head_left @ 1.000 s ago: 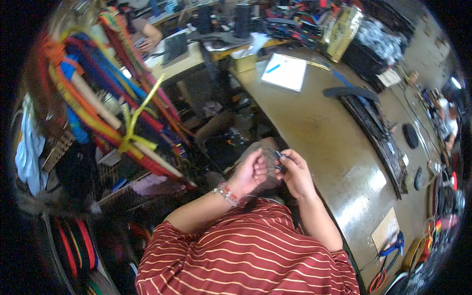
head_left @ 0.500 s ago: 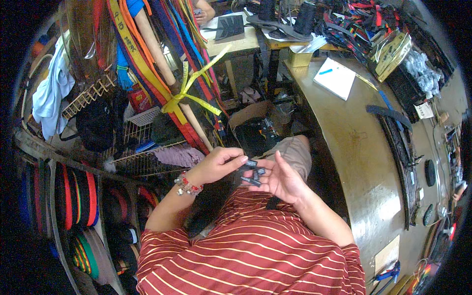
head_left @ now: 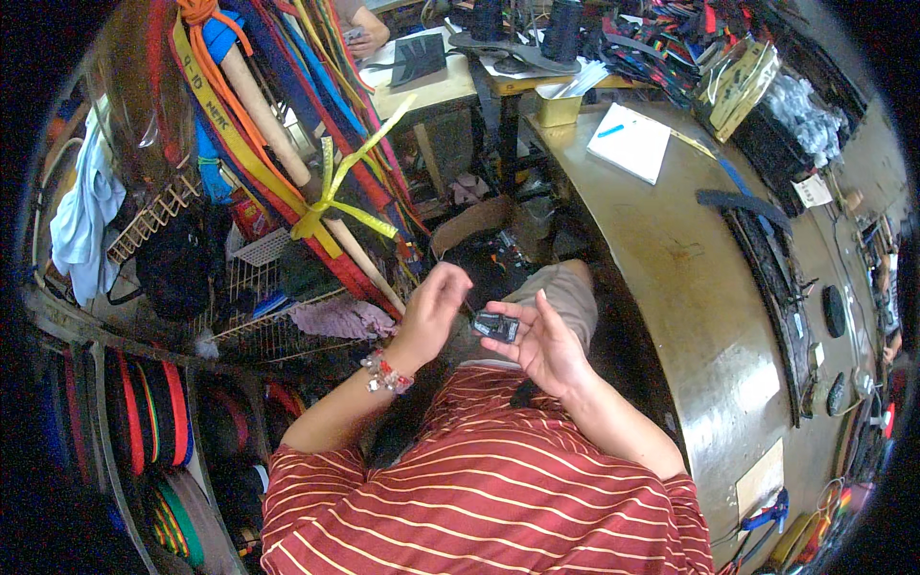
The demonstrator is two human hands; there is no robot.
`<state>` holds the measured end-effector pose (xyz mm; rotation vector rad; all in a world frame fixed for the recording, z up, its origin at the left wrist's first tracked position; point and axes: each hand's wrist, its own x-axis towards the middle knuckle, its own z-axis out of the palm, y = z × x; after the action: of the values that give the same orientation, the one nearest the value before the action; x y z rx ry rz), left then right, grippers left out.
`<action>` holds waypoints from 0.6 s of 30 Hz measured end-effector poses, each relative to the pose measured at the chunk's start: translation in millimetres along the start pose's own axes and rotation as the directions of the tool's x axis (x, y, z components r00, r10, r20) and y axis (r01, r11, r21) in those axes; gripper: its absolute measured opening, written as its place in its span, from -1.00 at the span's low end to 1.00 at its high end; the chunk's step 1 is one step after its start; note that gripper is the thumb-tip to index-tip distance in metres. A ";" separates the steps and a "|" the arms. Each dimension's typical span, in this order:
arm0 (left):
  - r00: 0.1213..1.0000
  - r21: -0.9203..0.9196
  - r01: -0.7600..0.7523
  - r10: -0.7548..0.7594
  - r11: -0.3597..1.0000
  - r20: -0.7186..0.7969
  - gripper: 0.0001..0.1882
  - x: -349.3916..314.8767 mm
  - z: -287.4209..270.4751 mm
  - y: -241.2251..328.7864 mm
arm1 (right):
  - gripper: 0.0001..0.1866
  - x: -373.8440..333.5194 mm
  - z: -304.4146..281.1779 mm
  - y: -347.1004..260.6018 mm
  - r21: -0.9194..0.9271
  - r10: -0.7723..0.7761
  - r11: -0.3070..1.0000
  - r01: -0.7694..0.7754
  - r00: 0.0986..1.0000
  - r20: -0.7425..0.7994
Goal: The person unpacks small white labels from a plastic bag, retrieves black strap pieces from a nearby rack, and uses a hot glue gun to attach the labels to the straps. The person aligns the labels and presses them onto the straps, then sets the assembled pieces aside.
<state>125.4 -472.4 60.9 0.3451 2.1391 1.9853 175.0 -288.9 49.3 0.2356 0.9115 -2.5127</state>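
Observation:
My right hand (head_left: 548,350) is turned palm up, its thumb raised apart from the fingers. Several small flat black pieces (head_left: 498,327) with pale markings lie together across those fingers; I cannot make out their exact kind. To the left, my left hand (head_left: 437,305) is held a short way off from the pieces, apart from the right hand. Its fingers are bent and pressed together, their tips turned away, so whatever they may hold is hidden. A beaded bracelet (head_left: 385,372) circles the left wrist.
Coloured straps hang around a wooden pole (head_left: 268,115) at the left, tied with a yellow strap (head_left: 335,206). Below stand shelves with rolled webbing (head_left: 172,412). A brown worktable (head_left: 661,259) curves along the right, bearing a white pad (head_left: 628,144). An open box (head_left: 470,230) sits beyond my hands.
My left hand has drawn away from the right hand, to the left and upward, its fingers curling. The black pieces, spread before, now lie closer together on the right fingers. The view has shifted slightly.

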 end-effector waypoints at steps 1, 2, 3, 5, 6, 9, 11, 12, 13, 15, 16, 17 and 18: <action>0.973 -0.281 0.187 -0.217 0.941 -0.080 -0.65 -0.3 5.6 -9.4 | -0.30 -1.3 1.5 0.5 -0.063 -0.099 0.992 0.105 0.991 0.088; 0.915 -0.583 0.339 -0.402 0.739 0.023 -0.65 -0.9 12.9 -18.7 | -0.31 -1.9 3.0 1.2 -0.129 -0.178 0.973 0.190 0.979 0.097; 0.826 -0.780 0.472 -0.515 0.411 0.229 -0.65 -4.8 21.3 -28.0 | -0.32 -4.2 3.8 1.6 -0.196 -0.264 0.935 0.295 0.950 0.168; 0.842 -0.858 0.477 -0.381 0.192 0.383 -0.66 -13.3 38.8 -43.6 | -0.46 -8.1 3.9 2.1 -0.646 -0.421 0.638 0.418 0.893 0.162; 0.808 -0.838 0.529 -0.379 0.131 0.451 -0.67 -14.7 42.0 -48.5 | -0.49 -7.7 4.2 2.6 -0.792 -0.534 0.310 0.526 0.786 0.313; 0.891 -0.864 0.436 -0.256 0.250 0.376 -0.68 -16.2 50.5 -54.1 | -0.48 -10.4 1.3 -1.2 -0.807 -0.553 0.194 0.558 0.742 0.379; 0.854 -0.858 0.509 0.164 -0.066 0.494 -0.59 -11.6 44.8 -49.4 | -0.52 -10.5 -0.3 -6.0 -0.686 -0.494 0.545 0.483 0.845 0.202; 0.878 -0.880 0.474 -0.070 0.009 0.473 -0.57 -10.7 37.9 -44.9 | -0.54 -9.1 -1.7 -11.0 -0.592 -0.540 0.613 0.524 0.824 0.172; 0.878 -0.883 0.465 -0.162 0.066 0.450 -0.53 -10.8 32.2 -40.0 | -0.56 -8.4 -2.8 -15.2 -0.497 -0.557 0.675 0.545 0.818 0.141; 0.894 -0.887 0.443 -0.143 0.134 0.425 -0.49 -16.1 5.8 -27.8 | -0.66 -6.8 -5.2 -24.0 -0.440 -0.613 0.673 0.595 0.781 0.118; 0.908 -0.891 0.420 -0.062 0.172 0.415 -0.52 -18.0 -12.9 -21.3 | -0.67 -6.1 -6.1 -27.3 -0.433 -0.603 0.690 0.580 0.791 0.099; 0.913 -0.898 0.393 0.034 0.197 0.407 -0.54 -21.1 -34.7 -15.3 | -0.68 -5.9 -7.1 -30.1 -0.421 -0.597 0.707 0.568 0.798 0.075; 0.952 -0.949 0.299 0.044 0.100 0.304 -0.57 -27.9 -56.6 -11.1 | -0.69 -5.0 -7.4 -31.4 -0.410 -0.574 0.733 0.542 0.817 0.055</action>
<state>134.4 -535.5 53.8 0.1095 0.2101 2.5139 164.6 -261.1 63.0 -0.1060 1.7348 -2.7529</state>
